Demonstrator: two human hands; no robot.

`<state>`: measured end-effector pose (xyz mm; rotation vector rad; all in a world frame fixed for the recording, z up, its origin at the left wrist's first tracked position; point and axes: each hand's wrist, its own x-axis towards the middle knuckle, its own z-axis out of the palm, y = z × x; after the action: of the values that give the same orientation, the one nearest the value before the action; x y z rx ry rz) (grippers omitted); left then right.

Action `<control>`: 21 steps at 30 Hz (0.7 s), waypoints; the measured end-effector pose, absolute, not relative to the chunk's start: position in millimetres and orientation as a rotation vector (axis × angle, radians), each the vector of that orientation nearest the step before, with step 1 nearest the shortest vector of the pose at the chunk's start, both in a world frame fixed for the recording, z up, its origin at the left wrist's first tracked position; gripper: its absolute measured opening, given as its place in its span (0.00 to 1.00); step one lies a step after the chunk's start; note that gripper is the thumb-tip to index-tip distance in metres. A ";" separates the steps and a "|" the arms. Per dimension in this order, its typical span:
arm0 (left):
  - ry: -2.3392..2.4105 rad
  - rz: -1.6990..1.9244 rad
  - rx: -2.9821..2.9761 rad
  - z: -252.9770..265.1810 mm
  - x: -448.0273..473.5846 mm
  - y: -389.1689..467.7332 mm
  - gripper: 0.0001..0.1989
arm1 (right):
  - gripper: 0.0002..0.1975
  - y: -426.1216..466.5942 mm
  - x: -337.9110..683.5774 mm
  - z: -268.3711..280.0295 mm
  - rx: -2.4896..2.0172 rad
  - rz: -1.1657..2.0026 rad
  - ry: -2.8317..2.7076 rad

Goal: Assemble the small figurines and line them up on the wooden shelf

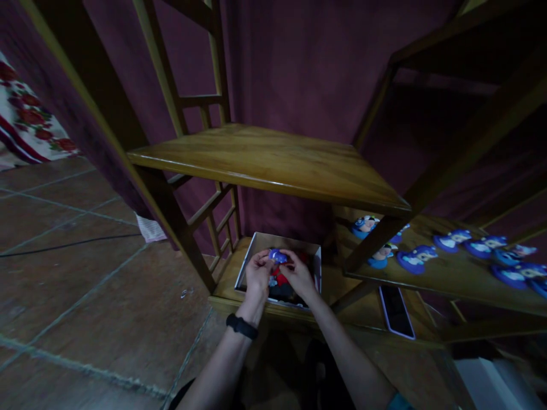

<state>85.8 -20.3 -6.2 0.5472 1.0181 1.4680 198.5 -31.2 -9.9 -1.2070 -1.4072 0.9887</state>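
Note:
Between my two hands is a small blue-purple figurine (277,256), held above an open white box (317,267). My left hand (257,273), with a black band on its wrist, has its fingers closed on the figurine's left side. My right hand (299,276) pinches it from the right. Under my hands, red and dark items (281,279) lie in the box; what they are is hard to make out. The box rests on the low wooden shelf (231,273).
A wooden shelf board (265,162) extends above the box. To the right, several blue figurines (416,259) stand on another shelf, with a phone-like dark object (396,311) below. Wooden posts (171,216) frame the left side. A cable (68,245) crosses the tiled floor.

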 end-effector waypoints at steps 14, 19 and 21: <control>1.031 1.437 0.649 -1.5 89.1 -19.5 0.13 | 0.15 -23.6 199.3 -16.4 -1.340 0.724 -1.477; 1.040 1.455 0.646 -7.2 89.7 -20.6 0.13 | 0.14 -21.9 201.2 -19.4 -1.342 0.754 -1.467; 1.025 1.468 0.634 -12.0 92.9 -21.5 0.13 | 0.14 -21.3 203.1 -19.9 -1.339 0.760 -1.485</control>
<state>92.9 -21.5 -12.0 0.6344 1.0246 1.4680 203.1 -21.3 -19.9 -1.3386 -1.4845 0.7604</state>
